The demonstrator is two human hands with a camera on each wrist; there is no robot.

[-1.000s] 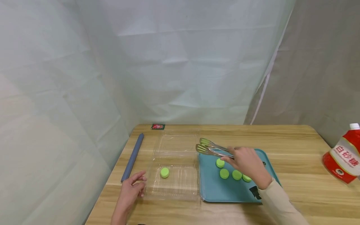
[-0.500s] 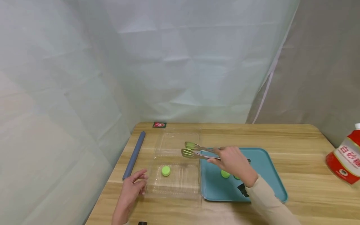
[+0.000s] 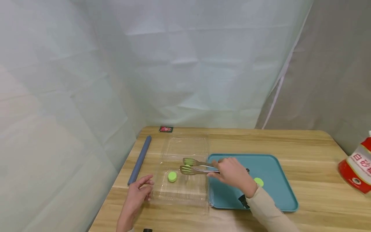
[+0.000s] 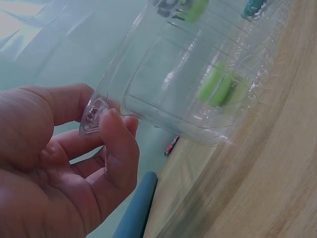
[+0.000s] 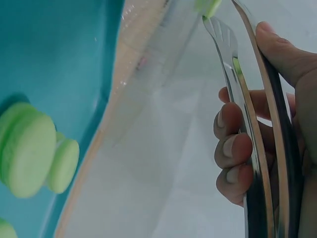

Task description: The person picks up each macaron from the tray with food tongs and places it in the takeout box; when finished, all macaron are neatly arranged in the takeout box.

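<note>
My right hand (image 3: pixel 233 172) grips metal tongs (image 3: pixel 191 170), whose slotted heads are over the right part of the clear plastic clamshell box (image 3: pixel 179 195). Between the tong tips is a green macaron (image 5: pixel 210 7), partly cut off in the right wrist view. Another green macaron (image 3: pixel 172 176) sits inside the box, towards its left side. My left hand (image 3: pixel 138 193) is at the box's left edge; its fingers pinch the corner tab in the left wrist view. Right of the box lies a blue tray (image 3: pixel 261 161); one macaron (image 3: pixel 259 181) shows beside my right wrist, and several (image 5: pixel 34 153) appear in the right wrist view.
A blue-grey rod (image 3: pixel 140 160) lies along the table's left side. At the back left edge is a small red and dark packet (image 3: pixel 166 129). A red and white bag with a white cap (image 3: pixel 359 164) stands at the far right. Pale cloth hangs behind the wooden table (image 3: pixel 290 141).
My right hand has carried the tongs and the macaron leftward from over the tray, then lower over the box. The left hand stays at the box's edge. The view has shifted slightly.
</note>
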